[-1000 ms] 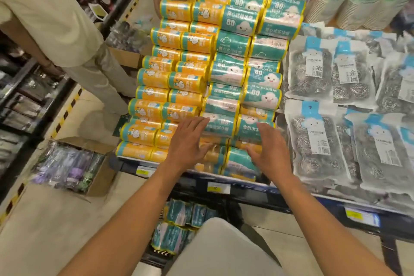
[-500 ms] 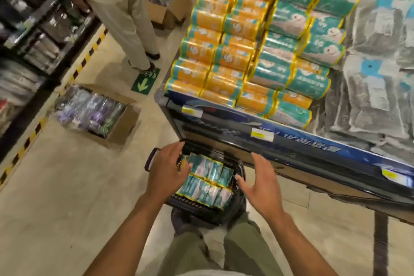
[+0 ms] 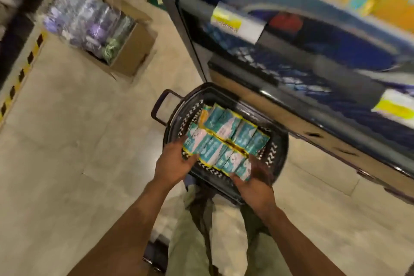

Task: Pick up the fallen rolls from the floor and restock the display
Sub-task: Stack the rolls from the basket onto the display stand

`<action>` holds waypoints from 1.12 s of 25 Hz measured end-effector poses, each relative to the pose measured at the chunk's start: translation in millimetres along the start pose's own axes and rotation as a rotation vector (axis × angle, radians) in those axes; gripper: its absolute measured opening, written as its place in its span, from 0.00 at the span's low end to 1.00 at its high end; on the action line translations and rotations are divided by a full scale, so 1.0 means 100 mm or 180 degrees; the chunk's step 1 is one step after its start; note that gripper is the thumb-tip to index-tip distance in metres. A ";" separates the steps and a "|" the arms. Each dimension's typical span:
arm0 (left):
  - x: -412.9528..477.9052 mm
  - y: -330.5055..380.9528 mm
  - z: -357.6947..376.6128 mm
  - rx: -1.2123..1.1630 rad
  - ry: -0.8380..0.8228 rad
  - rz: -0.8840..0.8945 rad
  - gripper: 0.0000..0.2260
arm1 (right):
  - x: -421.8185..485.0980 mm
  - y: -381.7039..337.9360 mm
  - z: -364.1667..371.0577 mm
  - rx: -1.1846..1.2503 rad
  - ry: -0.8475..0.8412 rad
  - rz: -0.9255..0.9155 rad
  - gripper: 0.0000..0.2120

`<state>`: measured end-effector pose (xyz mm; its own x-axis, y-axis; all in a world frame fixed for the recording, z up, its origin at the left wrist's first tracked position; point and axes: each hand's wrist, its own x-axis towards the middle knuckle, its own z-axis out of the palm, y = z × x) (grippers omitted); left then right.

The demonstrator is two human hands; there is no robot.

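The floor (image 3: 67, 141) is pale tile and fills most of the view. A yellow-and-black stripe (image 3: 22, 69) runs along its left edge.

The display (image 3: 313, 56) crosses the upper right on a diagonal. Its front is blue and carries two yellow-and-white labels (image 3: 237, 23). The goods on top of it show only as orange and teal blur.

An open cardboard box (image 3: 132, 51) stands on the floor at upper left, well apart from the display. It holds purple and clear wrapped packs (image 3: 85, 18); their type cannot be read.

A dark basket (image 3: 281, 154) stands on the floor just beside the foot of the display, directly ahead of the person's knees. Its handle (image 3: 160, 107) is folded out to the far left side.

The rolls (image 3: 226, 132) lie inside the basket. They are teal with yellow ends and lie packed side by side in two rows that fill most of the basket.

Both forearms reach forward and down from the lower edge, converging on the near row.

- The left hand (image 3: 173, 164) is at the near-left end of that row. Its fingers (image 3: 191, 159) curl under and around the end rolls.
- The right hand (image 3: 255, 184) is at the near-right end. Its fingers (image 3: 237, 178) curl around the last rolls there, palm turned inward.

Both hands grip the near row between them, one at each end. Motion blur hides whether the row is lifted off the basket floor.
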<state>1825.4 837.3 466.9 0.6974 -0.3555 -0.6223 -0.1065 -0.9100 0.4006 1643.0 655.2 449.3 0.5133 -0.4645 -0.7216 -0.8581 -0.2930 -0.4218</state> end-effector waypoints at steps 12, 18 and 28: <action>1.68 -1.39 1.52 -0.0438 -0.0430 -0.0301 0.39 | 1.72 0.11 2.13 0.1835 0.0303 0.1496 0.31; 1.71 -1.52 1.55 -0.0425 -0.0761 -0.0158 0.31 | 1.68 0.19 2.29 0.1833 0.0542 0.1583 0.27; 0.10 -0.70 0.23 -0.1378 -0.1139 -0.0655 0.45 | -0.31 0.03 0.78 0.2549 0.0481 0.1315 0.18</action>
<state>1824.2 892.8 417.1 0.3830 -0.2992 -0.8739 0.3565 -0.8249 0.4387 1623.1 733.6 427.5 0.1111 -0.5245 -0.8441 -0.6993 0.5623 -0.4414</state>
